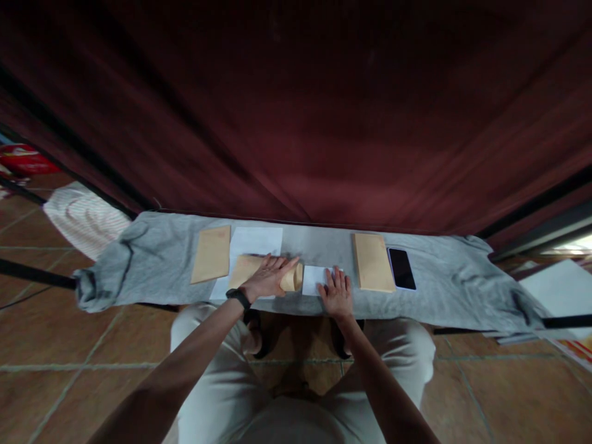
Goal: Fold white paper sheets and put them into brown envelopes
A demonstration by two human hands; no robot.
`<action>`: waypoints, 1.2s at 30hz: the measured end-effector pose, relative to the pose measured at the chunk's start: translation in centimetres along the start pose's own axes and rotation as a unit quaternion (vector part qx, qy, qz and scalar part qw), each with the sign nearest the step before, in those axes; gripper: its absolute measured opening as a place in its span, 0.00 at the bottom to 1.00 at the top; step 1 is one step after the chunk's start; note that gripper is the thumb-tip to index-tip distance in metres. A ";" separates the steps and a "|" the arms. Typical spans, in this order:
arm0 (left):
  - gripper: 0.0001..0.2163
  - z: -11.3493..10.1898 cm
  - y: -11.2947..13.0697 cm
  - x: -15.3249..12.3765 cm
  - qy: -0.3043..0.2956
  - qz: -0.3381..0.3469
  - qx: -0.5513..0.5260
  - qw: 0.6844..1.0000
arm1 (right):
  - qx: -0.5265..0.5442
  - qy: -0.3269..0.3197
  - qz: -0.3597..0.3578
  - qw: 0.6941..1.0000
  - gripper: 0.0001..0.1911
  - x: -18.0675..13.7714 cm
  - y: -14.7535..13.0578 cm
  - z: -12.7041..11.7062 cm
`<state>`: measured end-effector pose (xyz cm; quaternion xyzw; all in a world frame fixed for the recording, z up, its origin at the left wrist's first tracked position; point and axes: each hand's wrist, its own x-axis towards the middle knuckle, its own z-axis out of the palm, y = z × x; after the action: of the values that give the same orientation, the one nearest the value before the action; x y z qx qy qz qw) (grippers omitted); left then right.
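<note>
My left hand (268, 277) lies spread over a brown envelope (243, 268), pressing it down. The envelope's right end (298, 277) gapes a little, just past the fingers. My right hand (337, 294) rests with its fingers stretched out on a folded white paper (314, 280), close to that gaping end but apart from it. White sheets (259, 237) lie partly under the envelope. A dark band circles my left wrist.
A grey cloth (319, 237) covers the narrow bench. Brown envelopes (211, 254) lie at the left, and a stack of brown envelopes (374, 262) at the right beside a phone (402, 269). A dark red curtain (305, 154) hangs behind.
</note>
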<state>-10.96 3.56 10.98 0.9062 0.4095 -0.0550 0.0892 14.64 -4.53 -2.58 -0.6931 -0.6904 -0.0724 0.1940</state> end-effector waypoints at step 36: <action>0.37 11.1 5.1 -2.3 0.105 0.066 0.014 0.992 | 0.007 -0.004 0.009 1.000 0.31 0.0 -0.1 -0.4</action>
<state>-8.94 -3.74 1.07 0.9331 0.3555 0.0404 0.0370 14.66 -4.66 -2.16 -0.6980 -0.6857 -0.0630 0.1966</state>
